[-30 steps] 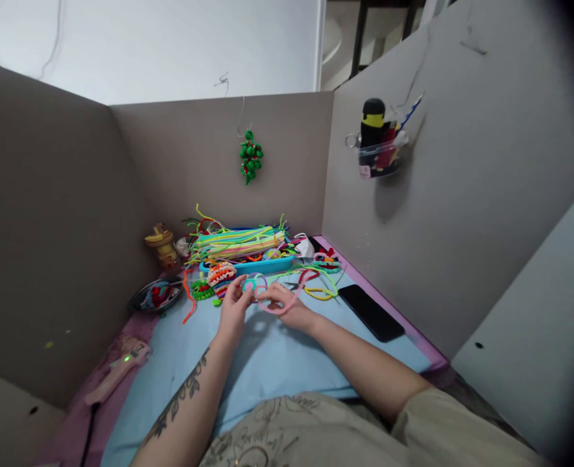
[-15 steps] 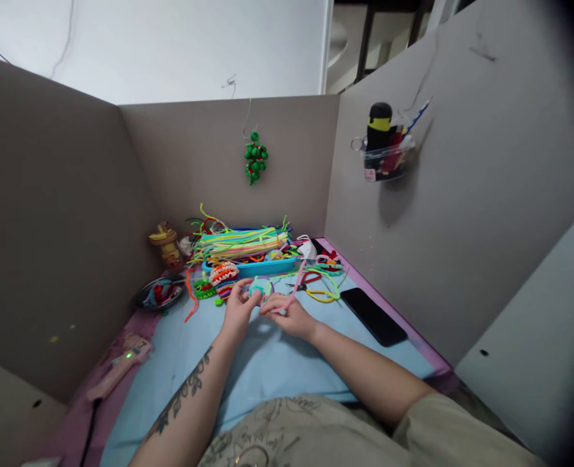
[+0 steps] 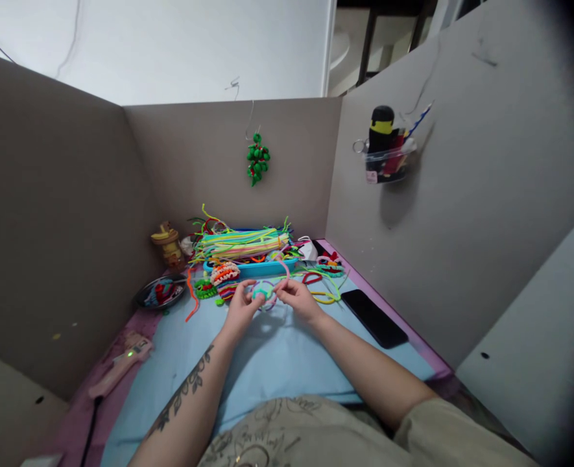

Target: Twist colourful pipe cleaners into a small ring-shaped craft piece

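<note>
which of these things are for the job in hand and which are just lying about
Likely for the job:
round piece, in the left hand
pink strand, in the right hand
pipe cleaners, probably stock

Seemingly just about:
phone
green ornament, hanging

On the table point(image 3: 291, 363): tray point(image 3: 267, 267) at the back, pipe cleaners point(image 3: 242, 244) upon it; before it, craft piece point(image 3: 263, 296) in left hand point(image 3: 240, 311), right hand point(image 3: 300, 301) alongside. Left side: bowl point(image 3: 170, 303); glue gun point(image 3: 116, 376) nearer the person. Right side: phone point(image 3: 374, 318). Right partition point(image 3: 471, 194): tub point(image 3: 371, 176).
</note>
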`<state>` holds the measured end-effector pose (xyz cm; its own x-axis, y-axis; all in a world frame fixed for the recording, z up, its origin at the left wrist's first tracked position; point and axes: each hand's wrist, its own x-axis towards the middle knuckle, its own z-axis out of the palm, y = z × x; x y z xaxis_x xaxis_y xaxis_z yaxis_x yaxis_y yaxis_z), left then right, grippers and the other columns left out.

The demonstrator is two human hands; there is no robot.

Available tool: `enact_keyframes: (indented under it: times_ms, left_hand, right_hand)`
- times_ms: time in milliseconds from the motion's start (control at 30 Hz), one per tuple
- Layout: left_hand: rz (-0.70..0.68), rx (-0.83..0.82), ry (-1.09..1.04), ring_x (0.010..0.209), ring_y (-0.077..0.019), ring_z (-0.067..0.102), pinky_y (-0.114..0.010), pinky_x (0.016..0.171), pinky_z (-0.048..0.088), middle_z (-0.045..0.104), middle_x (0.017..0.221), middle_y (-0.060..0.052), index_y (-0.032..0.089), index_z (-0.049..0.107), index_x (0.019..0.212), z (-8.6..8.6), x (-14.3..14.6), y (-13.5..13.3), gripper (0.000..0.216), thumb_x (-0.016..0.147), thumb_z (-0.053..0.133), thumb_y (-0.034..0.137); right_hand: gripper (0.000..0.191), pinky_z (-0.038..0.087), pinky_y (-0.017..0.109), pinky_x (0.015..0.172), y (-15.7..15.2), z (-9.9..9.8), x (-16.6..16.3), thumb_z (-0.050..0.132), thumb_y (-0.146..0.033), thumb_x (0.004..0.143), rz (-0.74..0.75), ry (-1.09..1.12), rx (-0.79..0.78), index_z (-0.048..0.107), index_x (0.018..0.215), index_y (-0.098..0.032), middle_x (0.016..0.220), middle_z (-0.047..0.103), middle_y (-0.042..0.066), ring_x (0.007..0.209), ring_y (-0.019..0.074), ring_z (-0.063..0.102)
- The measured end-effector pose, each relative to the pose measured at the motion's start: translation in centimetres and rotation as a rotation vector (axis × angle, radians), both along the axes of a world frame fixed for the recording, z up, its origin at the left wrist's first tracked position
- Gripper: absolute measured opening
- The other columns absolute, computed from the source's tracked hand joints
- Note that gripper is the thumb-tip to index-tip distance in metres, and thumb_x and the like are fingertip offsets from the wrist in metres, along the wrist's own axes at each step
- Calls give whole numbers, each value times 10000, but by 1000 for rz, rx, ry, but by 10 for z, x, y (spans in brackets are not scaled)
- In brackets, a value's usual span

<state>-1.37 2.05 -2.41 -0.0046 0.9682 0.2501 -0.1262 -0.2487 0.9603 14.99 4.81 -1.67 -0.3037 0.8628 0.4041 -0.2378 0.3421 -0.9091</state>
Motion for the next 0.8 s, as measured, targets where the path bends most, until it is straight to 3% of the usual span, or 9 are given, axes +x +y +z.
enact_keyframes:
  times_ms: [167, 367, 533, 800]
  left_hand:
    - [7, 10, 16, 582, -105, 548, -216, 565, 400, 553, 643, 38, 181, 404, 1079, 1, 0, -1, 474, 700, 653, 318]
    - [-108, 4, 163, 519, -89, 486, -191, 495, 326, 528, 607, 47, 181, 412, 1139, 8, 1, -10, 516, 706, 645, 338]
    - [-144, 28, 276, 525, -96, 480, -195, 479, 303, 571, 645, 14, 181, 411, 1183, 10, 3, -14, 524, 729, 621, 340]
    - [-142, 45, 260, 555, -107, 506, -198, 498, 336, 577, 666, 8, 178, 409, 1174, 8, 1, -11, 520, 730, 617, 349]
  right_hand:
    - [179, 442, 264, 621, -6, 5, -1, 667, -313, 666, 33, -137, 49, 592, 713, -158, 740, 590, 18, 656, 130, 545]
    - [78, 436, 275, 660, -4, 2, -1, 645, -234, 667, -163, -225, 107, 619, 662, -161, 740, 584, 26, 702, 148, 551]
    - [62, 407, 263, 636, 4, -3, 2, 653, -227, 651, -180, -315, 132, 636, 653, -167, 736, 571, 14, 685, 138, 524]
    - [103, 379, 255, 611, 9, -8, 3, 626, -276, 680, -168, -324, 127, 617, 641, -181, 767, 565, 21, 743, 159, 512]
